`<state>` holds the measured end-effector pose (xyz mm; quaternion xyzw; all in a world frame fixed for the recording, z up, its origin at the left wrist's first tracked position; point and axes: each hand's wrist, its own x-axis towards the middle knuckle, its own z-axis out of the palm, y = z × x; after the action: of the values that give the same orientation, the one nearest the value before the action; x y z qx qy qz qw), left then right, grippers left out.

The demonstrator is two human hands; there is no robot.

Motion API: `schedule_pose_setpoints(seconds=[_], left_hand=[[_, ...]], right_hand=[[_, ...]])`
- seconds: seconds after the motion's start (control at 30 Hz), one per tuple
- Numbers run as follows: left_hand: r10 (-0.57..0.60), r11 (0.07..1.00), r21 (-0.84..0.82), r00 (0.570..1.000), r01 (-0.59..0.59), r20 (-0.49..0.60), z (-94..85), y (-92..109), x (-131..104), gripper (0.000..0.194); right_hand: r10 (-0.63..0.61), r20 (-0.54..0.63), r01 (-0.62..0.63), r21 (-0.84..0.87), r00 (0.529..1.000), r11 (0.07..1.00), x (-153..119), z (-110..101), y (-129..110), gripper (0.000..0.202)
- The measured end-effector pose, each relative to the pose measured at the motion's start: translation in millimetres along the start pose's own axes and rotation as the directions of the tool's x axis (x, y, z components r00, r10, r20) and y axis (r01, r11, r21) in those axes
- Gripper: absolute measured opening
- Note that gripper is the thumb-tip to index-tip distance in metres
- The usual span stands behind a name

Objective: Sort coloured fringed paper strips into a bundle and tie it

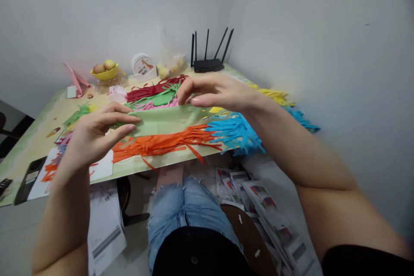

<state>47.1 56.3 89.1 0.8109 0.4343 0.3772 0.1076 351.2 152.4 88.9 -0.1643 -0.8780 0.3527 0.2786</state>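
Pale bench against 2 grey walls; left hand and right hand pinch a thin green sheet; even, gentle tension should prevent tearing.

Dim, flat indoor light; motion blur softens the hands.

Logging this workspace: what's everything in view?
Green sheet: one, pale green, between hands
Fringed strips: many, orange, blue, red, green, pink, yellow, tabletop
Table: one, yellow-green, centre
Router: one, black, far corner
Bowl: one, yellow, filled, far side
Round-topped holder: one, white, right of bowl
Bag: one, clear, left of router
Pink stand: one, pink, far left
Dark slab: one, black, near left
Papers: several, mostly white, below table
Seat: one, brown, below right
Walls: two, grey, behind
Jeans: one pair, blue, bottom
Left hand: one, bare, left
Right hand: one, bare, right
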Motion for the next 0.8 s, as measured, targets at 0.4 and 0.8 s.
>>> schedule_pose_setpoints(seconds=[0.4, 0.8], left_hand=[[-0.178, 0.966, -0.164, 0.975, 0.199, 0.132, 15.1, 8, 12, 0.038], [-0.337, 0.905, -0.221, 0.929, 0.364, 0.151, 33.1, -6, 19, 0.032]], right_hand=[[0.079, 0.118, -0.023, -0.417, 0.990, 0.909, 30, 31, -5, 0.011], [0.164, -0.062, -0.174, -0.213, 0.985, 0.962, 18, 30, 3, 0.016]])
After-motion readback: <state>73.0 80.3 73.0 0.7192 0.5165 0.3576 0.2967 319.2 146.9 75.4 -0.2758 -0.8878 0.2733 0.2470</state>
